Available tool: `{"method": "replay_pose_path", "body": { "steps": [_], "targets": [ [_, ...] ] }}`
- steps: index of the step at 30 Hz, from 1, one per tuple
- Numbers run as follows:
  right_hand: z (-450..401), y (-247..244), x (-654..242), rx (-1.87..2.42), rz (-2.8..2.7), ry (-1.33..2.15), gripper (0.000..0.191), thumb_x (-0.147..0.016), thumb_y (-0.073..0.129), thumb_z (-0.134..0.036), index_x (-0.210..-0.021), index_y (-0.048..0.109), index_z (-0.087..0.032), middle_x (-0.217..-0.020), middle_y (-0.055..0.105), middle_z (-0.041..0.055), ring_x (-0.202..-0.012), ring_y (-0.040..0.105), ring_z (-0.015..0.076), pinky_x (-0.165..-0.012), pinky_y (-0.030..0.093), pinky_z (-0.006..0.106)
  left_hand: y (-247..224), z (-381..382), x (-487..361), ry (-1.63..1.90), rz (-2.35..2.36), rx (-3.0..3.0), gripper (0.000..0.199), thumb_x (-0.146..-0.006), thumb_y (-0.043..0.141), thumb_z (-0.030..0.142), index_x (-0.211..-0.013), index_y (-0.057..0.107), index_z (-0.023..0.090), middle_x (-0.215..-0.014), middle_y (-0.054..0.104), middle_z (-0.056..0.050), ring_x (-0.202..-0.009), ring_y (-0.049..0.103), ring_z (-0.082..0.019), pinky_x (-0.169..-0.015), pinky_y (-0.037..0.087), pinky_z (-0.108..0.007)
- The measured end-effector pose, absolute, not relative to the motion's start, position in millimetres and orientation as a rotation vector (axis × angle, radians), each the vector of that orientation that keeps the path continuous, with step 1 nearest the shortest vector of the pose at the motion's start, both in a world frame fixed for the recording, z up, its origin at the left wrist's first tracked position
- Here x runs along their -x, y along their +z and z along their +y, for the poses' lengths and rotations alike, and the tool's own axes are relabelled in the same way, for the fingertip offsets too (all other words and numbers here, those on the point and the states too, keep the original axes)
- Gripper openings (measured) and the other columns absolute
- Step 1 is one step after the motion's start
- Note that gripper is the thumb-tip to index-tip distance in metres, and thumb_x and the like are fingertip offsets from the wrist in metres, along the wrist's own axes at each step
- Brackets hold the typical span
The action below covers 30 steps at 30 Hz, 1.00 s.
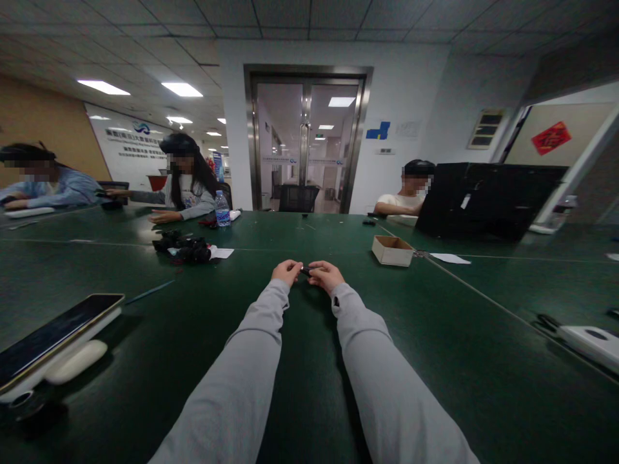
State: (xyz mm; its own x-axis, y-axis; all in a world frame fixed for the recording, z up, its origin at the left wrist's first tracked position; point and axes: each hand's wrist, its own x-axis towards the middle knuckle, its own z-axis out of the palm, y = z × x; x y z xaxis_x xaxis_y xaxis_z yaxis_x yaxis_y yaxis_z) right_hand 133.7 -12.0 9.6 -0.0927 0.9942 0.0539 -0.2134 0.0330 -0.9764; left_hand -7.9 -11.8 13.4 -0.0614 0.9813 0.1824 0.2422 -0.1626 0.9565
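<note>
Both my arms, in light grey sleeves, reach forward over a dark green table (309, 361). My left hand (286, 272) pinches one end of a small dark object (305, 271). My right hand (327, 276) is closed on its other end. The object is short and black with a light spot near my left fingertips; its kind is too small to make out. It is held between the two hands, close above the table top. My fingers cover most of both its ends.
An open cardboard box (393, 251) stands at right, near a black monitor (483, 200). At left are a phone (62, 335), a white rounded case (77, 362) and black gear (184, 248). A water bottle (222, 209) stands farther back. Several people sit around the table.
</note>
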Motion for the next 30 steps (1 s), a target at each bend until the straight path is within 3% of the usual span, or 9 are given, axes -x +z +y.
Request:
{"method": "replay_pose_path", "body": {
  "steps": [4, 7, 9, 13, 16, 18, 20, 23, 30],
  "targets": [
    [-10.7, 8.1, -134.0, 0.96, -1.164, 1.331, 0.019, -0.065, 0.059, -0.001, -0.078, 0.057, -0.013, -0.053, 0.058, -0.0012, -0.047, 0.059, 0.0105, -0.043, 0.051, 0.017, 13.0, -10.9, 5.9, 1.239, 1.491, -1.395, 0.033, -0.074, 0.05, 0.045, -0.069, 0.058, 0.013, -0.061, 0.057, -0.003, -0.046, 0.051, -0.009, -0.043, 0.045, -0.021],
    [-9.8, 7.2, -134.1, 0.961, -1.159, 1.324, 0.019, -0.064, 0.06, -0.001, -0.078, 0.056, -0.013, -0.053, 0.058, -0.0015, -0.046, 0.058, 0.0102, -0.043, 0.051, 0.016, 14.9, -12.9, 5.1, 1.337, 1.31, -1.328, 0.022, -0.072, 0.055, 0.031, -0.089, 0.058, 0.017, -0.083, 0.061, -0.005, -0.06, 0.056, -0.01, -0.046, 0.047, -0.019],
    [-9.9, 7.3, -134.0, 0.968, -1.151, 1.324, 0.019, -0.064, 0.06, -0.001, -0.078, 0.056, -0.013, -0.052, 0.057, -0.0016, -0.046, 0.058, 0.0104, -0.042, 0.05, 0.016, 15.1, -13.3, 5.7, 1.364, 1.179, -1.339, 0.027, -0.068, 0.06, 0.023, -0.094, 0.057, 0.018, -0.089, 0.061, -0.006, -0.068, 0.057, -0.011, -0.049, 0.048, -0.018],
    [-11.7, 8.7, -133.5, 0.975, -1.163, 1.329, 0.018, -0.065, 0.058, 0.0, -0.077, 0.056, -0.013, -0.053, 0.058, -0.0012, -0.046, 0.059, 0.0106, -0.043, 0.051, 0.017, 9.5, -8.8, 7.4, 1.347, 1.188, -1.373, 0.018, -0.067, 0.061, 0.026, -0.079, 0.062, 0.013, -0.072, 0.06, -0.005, -0.06, 0.055, -0.01, -0.049, 0.048, -0.019],
    [-12.6, 9.2, -133.2, 0.971, -1.184, 1.323, 0.018, -0.065, 0.057, 0.0, -0.078, 0.057, -0.013, -0.053, 0.058, -0.0012, -0.046, 0.058, 0.0104, -0.044, 0.051, 0.017, 5.8, -5.9, 7.1, 1.339, 1.313, -1.383, 0.024, -0.07, 0.058, 0.036, -0.069, 0.061, 0.012, -0.059, 0.056, -0.003, -0.051, 0.052, -0.01, -0.045, 0.047, -0.021],
    [-12.5, 8.9, -133.2, 0.974, -1.183, 1.319, 0.018, -0.065, 0.057, 0.0, -0.078, 0.057, -0.013, -0.052, 0.057, -0.0015, -0.046, 0.059, 0.0105, -0.044, 0.051, 0.017, 7.2, -7.5, 6.6, 1.324, 1.322, -1.375, 0.024, -0.07, 0.056, 0.036, -0.071, 0.061, 0.012, -0.063, 0.058, -0.004, -0.053, 0.054, -0.011, -0.045, 0.047, -0.021],
    [-12.0, 8.5, -133.5, 0.976, -1.174, 1.316, 0.018, -0.065, 0.057, 0.0, -0.078, 0.057, -0.013, -0.052, 0.057, -0.0016, -0.046, 0.058, 0.0105, -0.043, 0.051, 0.017, 11.2, -11.6, 6.3, 1.323, 1.234, -1.352, 0.019, -0.069, 0.058, 0.029, -0.081, 0.062, 0.014, -0.077, 0.062, -0.006, -0.064, 0.057, -0.013, -0.048, 0.048, -0.02],
    [-11.4, 8.2, -134.0, 0.971, -1.167, 1.316, 0.018, -0.065, 0.058, -0.001, -0.078, 0.057, -0.013, -0.052, 0.057, -0.0013, -0.047, 0.059, 0.0107, -0.043, 0.05, 0.016, 17.5, -18.3, 7.0, 1.324, 1.082, -1.336, 0.026, -0.065, 0.061, 0.016, -0.092, 0.06, 0.016, -0.093, 0.062, -0.007, -0.078, 0.058, -0.014, -0.055, 0.049, -0.019],
    [-11.4, 6.5, -134.8, 0.953, -1.177, 1.313, 0.019, -0.063, 0.059, -0.002, -0.078, 0.057, -0.014, -0.052, 0.057, -0.0015, -0.047, 0.058, 0.011, -0.043, 0.051, 0.017, 15.3, -19.1, 7.9, 1.381, 1.04, -1.301, 0.026, -0.061, 0.067, 0.02, -0.086, 0.062, 0.013, -0.084, 0.064, -0.008, -0.077, 0.059, -0.015, -0.059, 0.05, -0.023]
  ]
}}
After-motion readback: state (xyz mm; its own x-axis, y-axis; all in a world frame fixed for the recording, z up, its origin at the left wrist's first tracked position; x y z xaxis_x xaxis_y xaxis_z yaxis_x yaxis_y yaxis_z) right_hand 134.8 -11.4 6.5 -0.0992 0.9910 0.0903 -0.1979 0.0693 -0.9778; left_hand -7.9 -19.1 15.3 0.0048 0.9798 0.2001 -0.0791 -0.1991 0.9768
